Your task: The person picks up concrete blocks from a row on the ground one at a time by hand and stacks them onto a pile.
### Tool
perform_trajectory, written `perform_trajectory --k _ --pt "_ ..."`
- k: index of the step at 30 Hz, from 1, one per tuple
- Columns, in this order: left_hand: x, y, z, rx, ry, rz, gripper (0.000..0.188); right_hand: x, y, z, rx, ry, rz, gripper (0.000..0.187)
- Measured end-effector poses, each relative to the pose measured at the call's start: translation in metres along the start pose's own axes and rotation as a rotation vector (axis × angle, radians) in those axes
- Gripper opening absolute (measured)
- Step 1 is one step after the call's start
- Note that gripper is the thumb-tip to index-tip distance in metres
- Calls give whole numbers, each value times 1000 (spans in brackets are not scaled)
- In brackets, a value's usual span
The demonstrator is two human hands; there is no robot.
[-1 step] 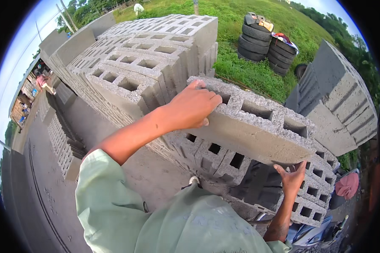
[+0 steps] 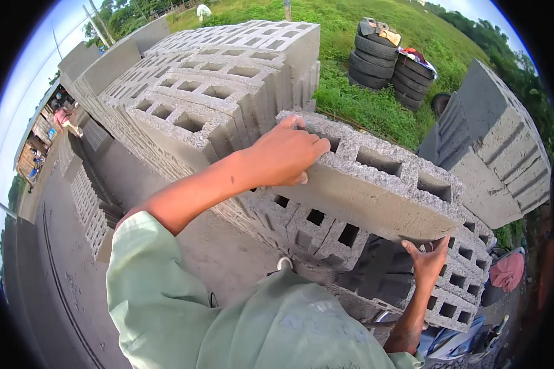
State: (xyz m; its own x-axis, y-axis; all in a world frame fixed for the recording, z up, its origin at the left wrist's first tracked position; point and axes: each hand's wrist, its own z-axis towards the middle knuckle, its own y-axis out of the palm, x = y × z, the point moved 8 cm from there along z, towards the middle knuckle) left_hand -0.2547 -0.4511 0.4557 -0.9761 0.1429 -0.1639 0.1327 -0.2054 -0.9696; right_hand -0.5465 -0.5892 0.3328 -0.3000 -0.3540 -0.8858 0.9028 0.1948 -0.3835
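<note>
A grey hollow concrete block (image 2: 375, 200) lies lengthwise across both my hands, its row of open cells facing up. At its left end my left hand (image 2: 289, 154) is closed over the top edge, with fingers hooked into the first cell. My right hand (image 2: 428, 261) grips the lower edge near the block's right end, thumb and fingers spread against its underside. Beneath it stand lower blocks (image 2: 301, 218) with their holes showing, and more stacked blocks (image 2: 468, 267) by my right hand. Whether the held block rests on those below, I cannot tell.
A long, tall stack of blocks (image 2: 191, 101) runs off to the far left. Another stack (image 2: 498, 154) stands at the right. Piled tyres (image 2: 375, 61) sit on the grass behind. A motorbike (image 2: 461, 341) is low at the right, and a person (image 2: 64, 118) is far left.
Hardly anything differs: the scene sits a few pixels further right in the picture. Both hands keep the same hold on the concrete block.
</note>
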Motion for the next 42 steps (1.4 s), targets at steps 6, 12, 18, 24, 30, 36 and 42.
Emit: perform_trajectory --k 6,12,18,24,30,36,42 --pt "-8 4 16 -219 146 -42 40 -8 1 10 170 -166 -192 87" --pt "-33 10 56 -218 276 126 41 -17 11 17 200 -186 -332 83" --pt "-97 -12 110 -102 187 292 44 -54 36 84 334 -281 -243 74" --pt "-152 -2 132 -89 82 359 48 -71 67 144 254 -331 -234 68" --pt "-176 47 131 -146 54 219 55 -18 116 162 179 -250 -176 69" --pt "-185 56 127 -156 1 251 54 -11 122 166 144 -272 -168 69" --pt "-178 57 129 -45 -7 309 51 -17 117 158 190 -321 -163 68"
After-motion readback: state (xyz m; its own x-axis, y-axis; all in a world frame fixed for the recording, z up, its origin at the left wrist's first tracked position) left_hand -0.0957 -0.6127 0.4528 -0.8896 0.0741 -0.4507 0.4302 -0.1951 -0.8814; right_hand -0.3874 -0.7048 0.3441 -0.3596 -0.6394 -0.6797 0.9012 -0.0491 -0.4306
